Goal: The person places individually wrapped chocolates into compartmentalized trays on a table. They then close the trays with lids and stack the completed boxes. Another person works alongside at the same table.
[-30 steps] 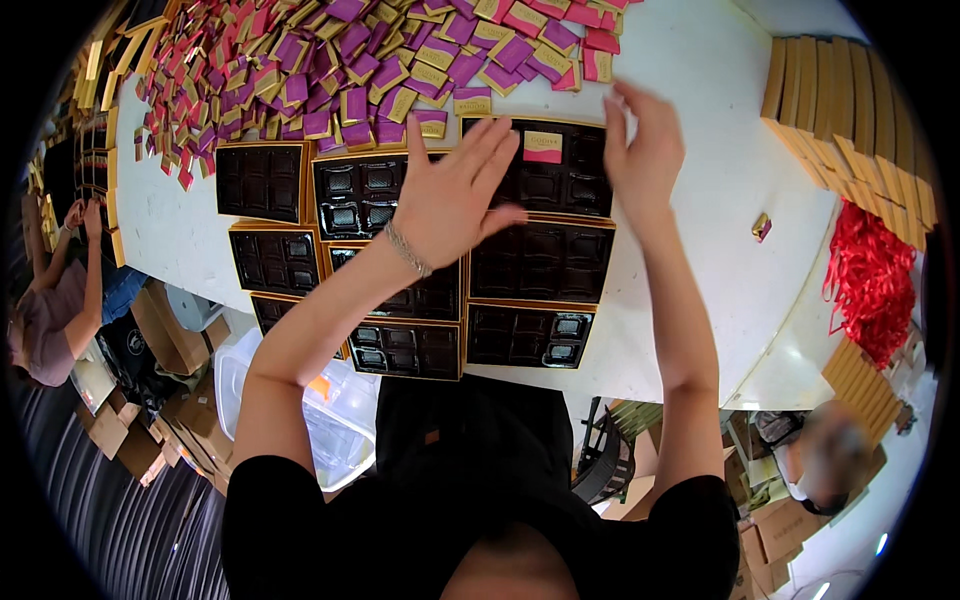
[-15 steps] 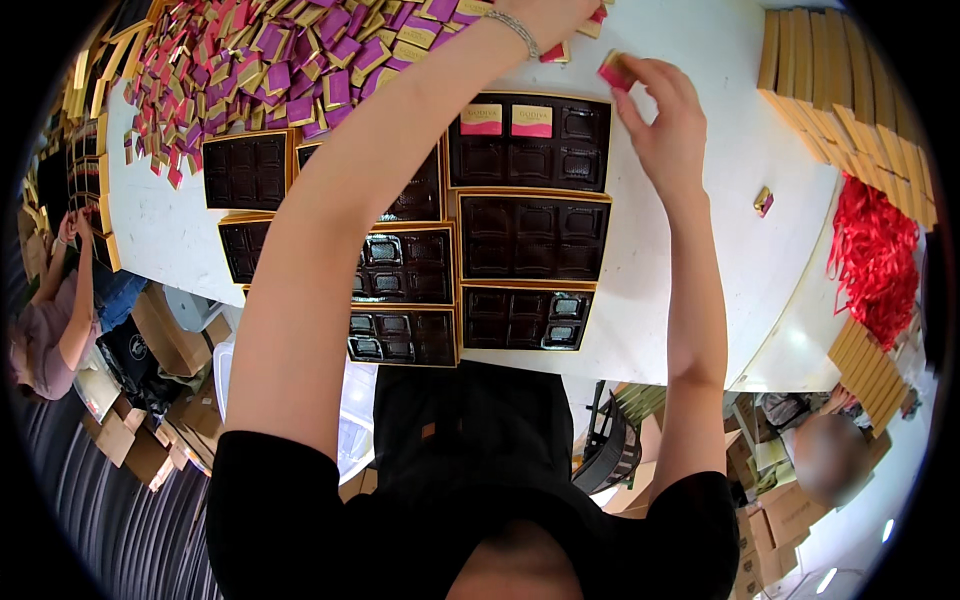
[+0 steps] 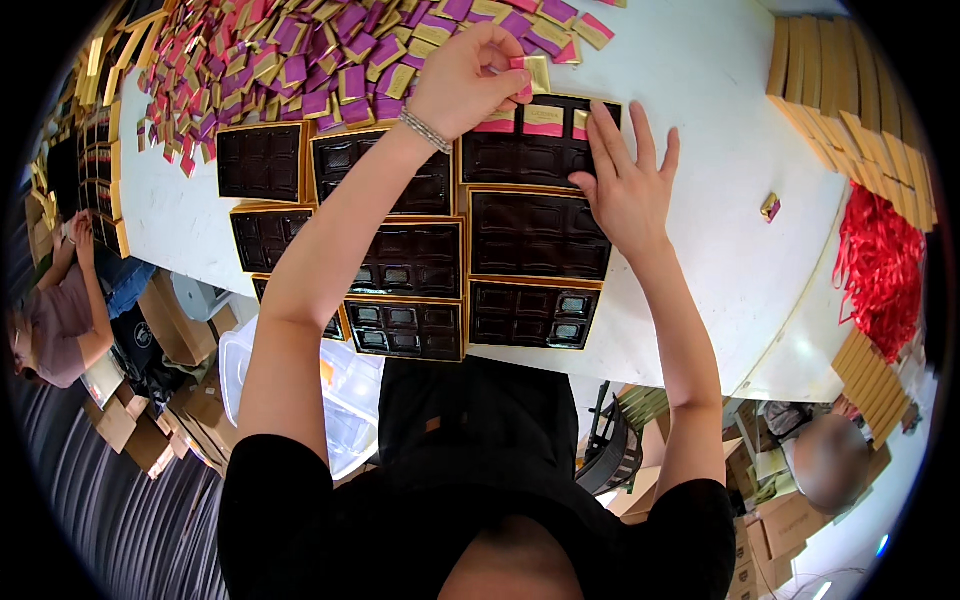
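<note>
Above the top edge of a far dark-brown tray box (image 3: 540,165) with gold sides, my left hand (image 3: 465,88) pinches a small gold-and-pink wrapped chocolate (image 3: 538,76). My right hand (image 3: 632,195) lies over the right end of that box, fingers stretched out. Its fingertips touch a wrapped chocolate (image 3: 581,126) in the upper right compartment. Another chocolate (image 3: 543,122) sits in the upper middle compartment, and one more in the upper left is partly behind my left hand. The lower compartments hold nothing. Several like tray boxes (image 3: 540,235) stand in rows nearer me and to the left.
A wide heap of pink, purple and gold wrapped chocolates (image 3: 350,82) covers the far left of the white table (image 3: 710,290). At right are a lone chocolate (image 3: 771,207), red ribbons (image 3: 880,260) and stacked gold-coloured boxes (image 3: 835,100). Another person (image 3: 65,320) works at far left.
My left hand has come back from the far heap with a chocolate. My right hand has brought its chocolate down into the upper right compartment and opened out over the box.
</note>
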Available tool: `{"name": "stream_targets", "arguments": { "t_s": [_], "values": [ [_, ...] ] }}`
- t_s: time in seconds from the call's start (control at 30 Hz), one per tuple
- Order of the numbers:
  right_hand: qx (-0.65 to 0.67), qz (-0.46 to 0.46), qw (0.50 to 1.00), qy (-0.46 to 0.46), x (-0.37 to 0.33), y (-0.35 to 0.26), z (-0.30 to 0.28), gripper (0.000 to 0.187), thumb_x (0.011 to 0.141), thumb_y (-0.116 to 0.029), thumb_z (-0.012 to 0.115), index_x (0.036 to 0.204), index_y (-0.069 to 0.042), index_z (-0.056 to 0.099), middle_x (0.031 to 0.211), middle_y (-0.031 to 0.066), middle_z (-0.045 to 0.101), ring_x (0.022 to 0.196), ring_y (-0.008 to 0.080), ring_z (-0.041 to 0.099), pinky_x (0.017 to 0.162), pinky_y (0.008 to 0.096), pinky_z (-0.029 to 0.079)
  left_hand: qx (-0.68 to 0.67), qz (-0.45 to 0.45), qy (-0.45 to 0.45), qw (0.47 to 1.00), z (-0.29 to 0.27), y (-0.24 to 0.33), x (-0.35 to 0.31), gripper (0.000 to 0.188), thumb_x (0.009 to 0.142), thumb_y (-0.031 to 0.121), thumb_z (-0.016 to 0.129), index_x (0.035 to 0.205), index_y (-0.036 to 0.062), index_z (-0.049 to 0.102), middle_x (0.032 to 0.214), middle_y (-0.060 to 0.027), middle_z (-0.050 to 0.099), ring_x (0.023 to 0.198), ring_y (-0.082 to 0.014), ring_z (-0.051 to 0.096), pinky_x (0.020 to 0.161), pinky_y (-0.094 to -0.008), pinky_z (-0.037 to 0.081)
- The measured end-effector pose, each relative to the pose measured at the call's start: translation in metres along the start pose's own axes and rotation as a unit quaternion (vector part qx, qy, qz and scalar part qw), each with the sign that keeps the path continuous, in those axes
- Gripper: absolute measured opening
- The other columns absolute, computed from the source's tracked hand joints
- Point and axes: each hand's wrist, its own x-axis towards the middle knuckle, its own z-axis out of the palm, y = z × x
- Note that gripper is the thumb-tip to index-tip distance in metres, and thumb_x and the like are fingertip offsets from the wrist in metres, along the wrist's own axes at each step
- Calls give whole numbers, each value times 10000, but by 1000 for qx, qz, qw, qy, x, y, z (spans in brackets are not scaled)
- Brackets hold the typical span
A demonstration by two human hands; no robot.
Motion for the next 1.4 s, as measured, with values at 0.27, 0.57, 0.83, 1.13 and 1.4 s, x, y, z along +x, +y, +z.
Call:
{"name": "stream_targets", "arguments": {
  "t_s": [0.27, 0.57, 0.83, 1.13, 1.4],
  "values": [
    [164, 42, 979, 118, 79, 39, 9, 290, 864, -112, 605, 1149, -65, 628, 1178, 104, 628, 1068, 308, 584, 894, 361, 493, -115, 46, 173, 977, -41, 2, -68, 428, 853, -10, 644, 1273, 57, 592, 902, -36, 635, 800, -95, 644, 660, -201, 504],
    [109, 113, 985, 73, 97, 51, 33, 358, 818, -61, 622, 1174, -88, 630, 1043, 122, 641, 885, 296, 617, 784, 397, 506, 334, 23, 290, 896, -92, -48, -144, 356, 750, 93, 785, 1082, 29, 674, 920, -62, 676, 785, -144, 647, 659, -249, 513],
    [319, -19, 947, 10, 76, -125, -4, 331, 751, -11, 680, 1068, -76, 613, 991, 165, 504, 876, 321, 546, 718, 387, 497, 417, 162, 229, 865, -114, -52, -138, 265, 709, 180, 763, 947, 89, 686, 899, -54, 604, 890, -270, 571, 774, -374, 490],
    [280, 171, 941, -82, 74, -155, 0, 407, 848, -281, 694, 1130, -14, 569, 909, 146, 631, 679, 347, 644, 569, 401, 505, 435, 200, 215, 851, -88, -47, -139, 318, 722, 64, 734, 1034, 51, 677, 972, -66, 627, 907, -273, 597, 776, -359, 502],
    [108, -93, 986, -83, 36, -152, 4, 751, 759, -453, 660, 1330, 4, 491, 1455, 102, 411, 1375, 267, 351, 1084, 591, 249, 524, 161, 4, 836, -90, -55, -161, 725, 853, 424, 565, 1442, 54, 360, 1522, -83, 329, 1410, -257, 300, 1120, -591, 169]
  ]
}}
